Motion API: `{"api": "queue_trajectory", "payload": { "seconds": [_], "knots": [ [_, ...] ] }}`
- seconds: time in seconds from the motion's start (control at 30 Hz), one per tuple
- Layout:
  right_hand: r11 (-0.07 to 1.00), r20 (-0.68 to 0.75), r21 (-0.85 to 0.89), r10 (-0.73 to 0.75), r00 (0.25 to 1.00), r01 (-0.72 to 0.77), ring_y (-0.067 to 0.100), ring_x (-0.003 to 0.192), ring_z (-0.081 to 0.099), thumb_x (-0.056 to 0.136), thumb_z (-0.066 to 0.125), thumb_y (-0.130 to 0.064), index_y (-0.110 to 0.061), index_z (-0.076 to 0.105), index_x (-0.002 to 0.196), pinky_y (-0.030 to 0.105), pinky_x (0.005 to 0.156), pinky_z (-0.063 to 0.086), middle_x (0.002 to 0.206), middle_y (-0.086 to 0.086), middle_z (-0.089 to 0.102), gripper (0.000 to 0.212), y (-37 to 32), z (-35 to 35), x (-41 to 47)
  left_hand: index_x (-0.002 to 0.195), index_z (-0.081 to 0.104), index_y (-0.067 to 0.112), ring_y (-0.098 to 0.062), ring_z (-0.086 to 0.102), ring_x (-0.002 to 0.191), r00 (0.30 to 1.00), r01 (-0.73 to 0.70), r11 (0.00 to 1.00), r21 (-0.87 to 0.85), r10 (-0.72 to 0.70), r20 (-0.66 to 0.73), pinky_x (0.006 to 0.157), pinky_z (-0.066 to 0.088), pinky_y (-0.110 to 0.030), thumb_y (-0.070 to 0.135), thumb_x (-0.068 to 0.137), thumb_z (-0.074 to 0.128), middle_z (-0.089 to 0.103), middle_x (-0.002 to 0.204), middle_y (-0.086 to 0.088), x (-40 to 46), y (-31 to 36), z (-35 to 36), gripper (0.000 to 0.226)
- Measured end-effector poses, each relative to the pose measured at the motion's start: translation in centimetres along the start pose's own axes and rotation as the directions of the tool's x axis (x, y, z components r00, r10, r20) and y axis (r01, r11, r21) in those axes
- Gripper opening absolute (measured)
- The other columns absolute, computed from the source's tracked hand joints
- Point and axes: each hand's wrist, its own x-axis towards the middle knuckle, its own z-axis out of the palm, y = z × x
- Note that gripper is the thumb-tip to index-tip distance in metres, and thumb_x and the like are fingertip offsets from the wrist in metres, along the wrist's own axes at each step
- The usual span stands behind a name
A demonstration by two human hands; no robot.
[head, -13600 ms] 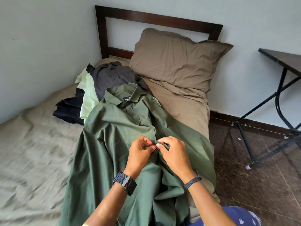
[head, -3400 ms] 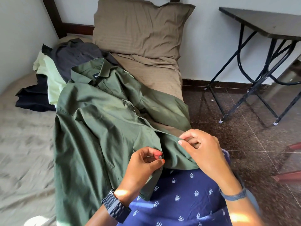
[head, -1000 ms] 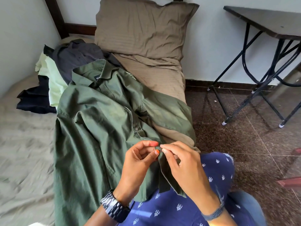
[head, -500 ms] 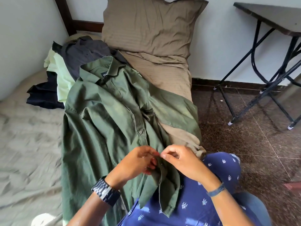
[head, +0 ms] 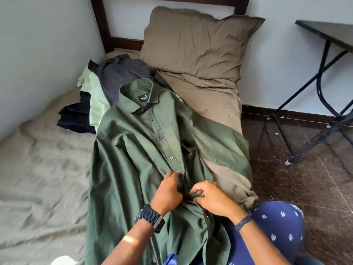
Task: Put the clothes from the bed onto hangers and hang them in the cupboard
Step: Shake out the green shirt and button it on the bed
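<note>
Green shirt [head: 137, 150]: lies front-up on the bed [head: 38, 178], collar toward the pillow [head: 194, 43], upper buttons done up.
Left hand [head: 168, 192]: fingers curled, pinching the placket just below the lowest fastened button.
Right hand [head: 212, 197]: fingers bent, gripping the opposite front edge; both hands nearly touching.
Change: half a second ago the lower front hung over the lap; now it lies flatter, hands lower on the cloth.
Other clothes [head: 107, 92]: grey, pale green and black, piled beside the collar.
Table [head: 324, 35]: on the right, well apart.
</note>
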Motion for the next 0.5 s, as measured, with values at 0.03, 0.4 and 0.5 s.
{"api": "queue_trajectory", "payload": {
  "seconds": [0.03, 0.4, 0.5],
  "knots": [
    [0.999, 0.115, -0.029, -0.011, 0.993, 0.015, 0.013, 0.091, 0.063, 0.085, 0.061, -0.007, -0.015, 0.073, 0.103, 0.021, 0.081, 0.048, 0.096, 0.0, 0.071, 0.023, 0.0, -0.2, -0.1, 0.133, 0.046, 0.002, -0.023, 0.044, 0.127, 0.995, 0.01, 0.997, 0.078, -0.017, 0.093, 0.099, 0.029, -0.015, -0.004, 0.081, 0.048, 0.045, 0.133, -0.012, -0.2, -0.2, -0.2, 0.053],
    [0.992, -0.08, -0.108, -0.072, 0.994, 0.063, 0.018, 0.1, 0.059, 0.092, 0.059, -0.03, -0.027, 0.057, 0.123, 0.028, 0.093, 0.042, 0.114, 0.003, 0.055, 0.031, -2.8, -2.0, 6.1, 0.137, 0.04, 0.013, -0.033, 0.037, 0.127, 0.996, 0.07, 0.939, 0.338, -0.049, -0.069, 0.105, 0.035, -0.04, 0.018, 0.089, 0.043, 0.034, 0.143, -0.011, 2.3, -0.8, -1.6, 0.048],
    [0.988, -0.139, -0.135, -0.09, 0.986, 0.071, 0.022, 0.121, 0.048, 0.091, 0.059, -0.021, -0.026, 0.045, 0.137, 0.028, 0.101, 0.035, 0.127, 0.007, 0.044, 0.048, -4.1, -1.4, 8.8, 0.15, 0.015, 0.014, -0.03, 0.007, 0.146, 0.986, 0.109, 0.907, 0.406, -0.048, -0.158, 0.118, 0.014, -0.038, 0.023, 0.093, 0.043, 0.0, 0.159, -0.012, 3.9, -1.4, -2.3, 0.065]
  ]
}}
